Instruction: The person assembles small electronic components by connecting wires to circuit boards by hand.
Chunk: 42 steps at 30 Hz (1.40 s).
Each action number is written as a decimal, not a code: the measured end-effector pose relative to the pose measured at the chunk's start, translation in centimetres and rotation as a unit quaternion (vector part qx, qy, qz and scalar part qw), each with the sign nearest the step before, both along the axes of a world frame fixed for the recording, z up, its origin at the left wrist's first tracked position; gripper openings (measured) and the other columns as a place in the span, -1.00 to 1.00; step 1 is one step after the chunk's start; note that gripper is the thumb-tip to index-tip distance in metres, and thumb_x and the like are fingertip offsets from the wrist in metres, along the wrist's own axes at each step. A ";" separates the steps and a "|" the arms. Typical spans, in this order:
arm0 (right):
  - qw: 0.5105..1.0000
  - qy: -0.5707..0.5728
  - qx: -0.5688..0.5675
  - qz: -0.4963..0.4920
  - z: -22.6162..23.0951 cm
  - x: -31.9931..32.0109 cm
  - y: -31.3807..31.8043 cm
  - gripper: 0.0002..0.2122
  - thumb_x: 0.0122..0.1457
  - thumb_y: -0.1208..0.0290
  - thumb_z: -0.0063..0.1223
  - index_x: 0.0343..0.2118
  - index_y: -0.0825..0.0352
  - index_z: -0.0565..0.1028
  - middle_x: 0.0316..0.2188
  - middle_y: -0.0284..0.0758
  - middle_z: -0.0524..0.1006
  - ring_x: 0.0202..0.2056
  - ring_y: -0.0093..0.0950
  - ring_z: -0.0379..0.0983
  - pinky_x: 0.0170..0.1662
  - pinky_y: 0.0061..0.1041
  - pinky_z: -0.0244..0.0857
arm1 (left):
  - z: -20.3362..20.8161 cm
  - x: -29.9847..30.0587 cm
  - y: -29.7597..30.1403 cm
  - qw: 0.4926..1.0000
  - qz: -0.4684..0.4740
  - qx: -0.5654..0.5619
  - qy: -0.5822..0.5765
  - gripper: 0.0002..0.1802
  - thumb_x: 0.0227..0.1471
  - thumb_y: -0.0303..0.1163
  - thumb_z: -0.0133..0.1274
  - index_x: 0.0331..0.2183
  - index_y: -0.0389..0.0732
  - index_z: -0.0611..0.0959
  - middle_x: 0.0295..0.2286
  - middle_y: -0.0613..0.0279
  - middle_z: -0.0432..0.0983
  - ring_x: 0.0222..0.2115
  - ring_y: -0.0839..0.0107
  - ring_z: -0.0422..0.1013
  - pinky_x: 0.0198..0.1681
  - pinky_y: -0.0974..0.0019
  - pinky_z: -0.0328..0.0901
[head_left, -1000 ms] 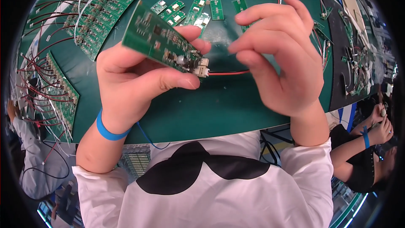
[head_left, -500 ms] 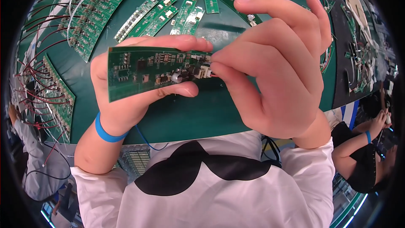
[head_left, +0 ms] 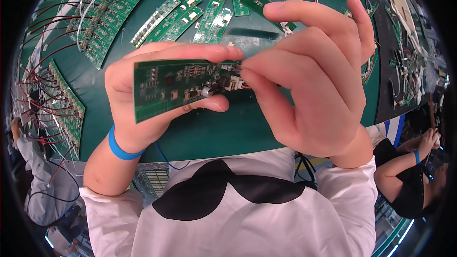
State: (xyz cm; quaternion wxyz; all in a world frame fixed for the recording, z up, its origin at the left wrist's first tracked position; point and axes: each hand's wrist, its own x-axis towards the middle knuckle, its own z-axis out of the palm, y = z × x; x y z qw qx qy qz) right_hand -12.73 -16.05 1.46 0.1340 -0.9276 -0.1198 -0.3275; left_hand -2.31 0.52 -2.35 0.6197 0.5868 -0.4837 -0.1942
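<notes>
A long green circuit board (head_left: 164,88) is gripped along its edges by my left hand (head_left: 124,78), the fingers behind the upper edge and the thumb along the lower one. Small chips and a round silver capacitor (head_left: 206,91) show on its face. At its right end sits a white connector (head_left: 234,84) with a bit of red wire. My right hand (head_left: 314,83) pinches thumb and forefinger together at that end, on a wired plug mostly hidden by the fingertips; its other fingers are raised. Behind them, another narrow board (head_left: 254,0) is partly covered.
Several loose boards (head_left: 212,16) lie on the green mat (head_left: 214,138) beyond my hands. Large wired panels (head_left: 109,24) stand at the left. On a black mat (head_left: 388,81) at the right lie more boards and cables. Other people (head_left: 404,162) sit on both sides.
The held board has shifted slightly right and down, and tilts a little differently. The narrow board behind my right fingers has moved down slightly. My right hand keeps its pinch.
</notes>
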 end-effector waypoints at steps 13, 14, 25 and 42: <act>0.996 0.068 -0.058 0.008 1.3 -0.4 0.0 -0.85 -0.28 0.57 0.20 -0.57 0.25 0.49 -0.65 -0.45 0.38 -0.23 -0.36 0.44 0.17 -0.22 -0.20 | -0.1 -0.1 0.3 0.999 0.011 0.010 0.038 -0.38 -0.41 -0.19 0.35 -0.25 -0.29 0.55 -0.31 -0.04 0.54 -0.29 0.26 0.45 -0.19 0.30 0.31; 0.995 0.071 -0.069 0.010 1.2 -0.4 -0.1 -0.85 -0.29 0.56 0.20 -0.57 0.25 0.49 -0.65 -0.45 0.38 -0.23 -0.36 0.44 0.17 -0.21 -0.21 | -0.1 -0.2 0.3 0.999 0.010 0.007 0.038 -0.38 -0.40 -0.20 0.35 -0.24 -0.29 0.55 -0.30 -0.04 0.53 -0.28 0.26 0.45 -0.19 0.31 0.32; 0.998 0.022 -0.052 0.020 0.9 0.2 0.0 -0.87 -0.29 0.53 0.20 -0.59 0.26 0.49 -0.65 -0.45 0.38 -0.24 -0.35 0.44 0.16 -0.21 -0.18 | -0.6 -0.2 0.5 0.997 -0.012 -0.003 0.082 -0.36 -0.35 -0.21 0.32 -0.17 -0.28 0.51 -0.26 -0.05 0.49 -0.26 0.24 0.45 -0.21 0.32 0.35; 0.995 0.035 -0.096 0.007 1.5 -0.3 0.3 -0.87 -0.33 0.47 0.18 -0.61 0.27 0.49 -0.64 -0.44 0.39 -0.30 -0.34 0.45 0.13 -0.19 -0.14 | -0.5 -0.6 0.3 0.993 -0.012 -0.003 0.119 -0.35 -0.36 -0.22 0.33 -0.17 -0.30 0.51 -0.23 -0.04 0.48 -0.22 0.24 0.43 -0.17 0.30 0.33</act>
